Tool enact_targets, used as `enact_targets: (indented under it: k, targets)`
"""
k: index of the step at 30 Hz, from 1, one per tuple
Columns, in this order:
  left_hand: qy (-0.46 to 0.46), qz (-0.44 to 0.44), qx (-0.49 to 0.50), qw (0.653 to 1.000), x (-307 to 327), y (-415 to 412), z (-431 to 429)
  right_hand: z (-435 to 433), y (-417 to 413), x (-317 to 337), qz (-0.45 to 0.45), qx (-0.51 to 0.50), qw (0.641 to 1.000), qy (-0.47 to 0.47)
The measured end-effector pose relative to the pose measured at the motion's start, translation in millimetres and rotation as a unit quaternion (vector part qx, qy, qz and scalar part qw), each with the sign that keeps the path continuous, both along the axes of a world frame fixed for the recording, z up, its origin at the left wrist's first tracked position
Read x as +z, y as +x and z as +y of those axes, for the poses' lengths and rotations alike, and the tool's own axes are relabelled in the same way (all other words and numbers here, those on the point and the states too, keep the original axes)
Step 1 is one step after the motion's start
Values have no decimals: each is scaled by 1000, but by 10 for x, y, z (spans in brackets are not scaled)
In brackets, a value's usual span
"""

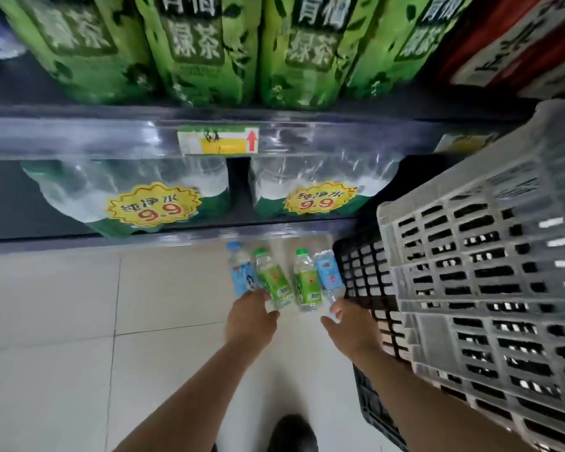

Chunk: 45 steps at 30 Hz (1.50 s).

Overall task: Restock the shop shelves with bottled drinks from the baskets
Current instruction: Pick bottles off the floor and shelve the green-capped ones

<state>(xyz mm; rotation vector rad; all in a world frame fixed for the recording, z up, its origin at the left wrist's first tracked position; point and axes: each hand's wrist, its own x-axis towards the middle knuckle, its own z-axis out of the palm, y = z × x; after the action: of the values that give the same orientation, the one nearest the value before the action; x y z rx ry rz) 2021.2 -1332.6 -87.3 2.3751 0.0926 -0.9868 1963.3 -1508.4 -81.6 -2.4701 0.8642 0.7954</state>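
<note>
1. Bare floor [62, 305] lies left of the arms, so that side looks like the freest way to swing toward the shelf edge [79, 244].
2. Two water packs [137, 197] sit near the front of the bottom shelf with only a narrow dark gap between them. Darker room shows left of them.
3. The left hand [252, 318] grips the bases of a left blue bottle [240, 272] and a left green bottle [273, 282]. Their caps point at the shelf, probably ready to go in cap-last or be stood up.
4. The right hand [349, 324] holds a right green bottle [305, 283] and a right blue bottle [328, 275] the same way. All four bottles hang above the floor, just short of the shelf.
5. The black basket [359, 272] sits just beside the right hand, with the grey basket [486, 256] stacked on it. Their walls close off the right side.
</note>
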Motion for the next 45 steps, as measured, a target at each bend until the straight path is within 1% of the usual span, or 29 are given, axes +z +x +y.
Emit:
enact_targets:
  k: [4,8,9,11,13,15,17,20,22,25,27,29,32,33,35,39,41,43,45]
  targets:
    - [22,15,-33,999,-632,44,-192,-57,26,-694,0,-10,1000,2]
    - [20,58,-6,998,-1244,122,-400,-71,187,-1259,-11,-23,999,26]
    - [14,68,13,997,-1362,147,-465,-80,233,-1373,-14,-30,999,24]
    - [1,90,82,993,-1565,203,-606,-93,321,-1556,-14,-42,999,9]
    - [-7,108,167,980,-1704,262,-726,-88,394,-1667,-15,-38,999,-12]
    - [1,114,229,967,-1822,316,-793,-73,451,-1732,-14,-36,999,-32]
    - [21,113,241,964,-1953,353,-807,-75,504,-1761,-7,-38,999,-36]
    - [31,122,225,966,-2016,376,-809,-121,557,-1761,8,-29,999,-30]
    - [9,124,257,958,-1992,389,-827,-152,563,-1730,18,-24,999,-20]
    - [-74,136,318,935,-1943,427,-802,-189,558,-1686,32,-32,999,9]
    - [-124,146,338,921,-1912,455,-755,-229,559,-1682,29,-62,996,53]
    - [-173,175,356,901,-1864,500,-694,-278,559,-1659,16,-111,986,122]
    - [-237,260,340,872,-1686,603,-594,-322,549,-1523,-13,-204,947,246]
    - [-258,277,332,864,-1578,626,-561,-327,534,-1452,-13,-220,936,275]
    - [-290,284,317,857,-1331,631,-515,-323,495,-1288,-13,-243,918,313]
    - [-362,279,294,839,-739,512,-394,-243,389,-755,-11,-288,886,364]
    - [-376,272,275,842,-460,444,-315,-192,315,-404,-7,-298,876,379]
    - [-376,280,258,845,-187,372,-243,-122,239,-79,-4,-305,872,383]
    - [-379,274,236,852,123,330,-179,-31,204,241,-5,-307,877,369]
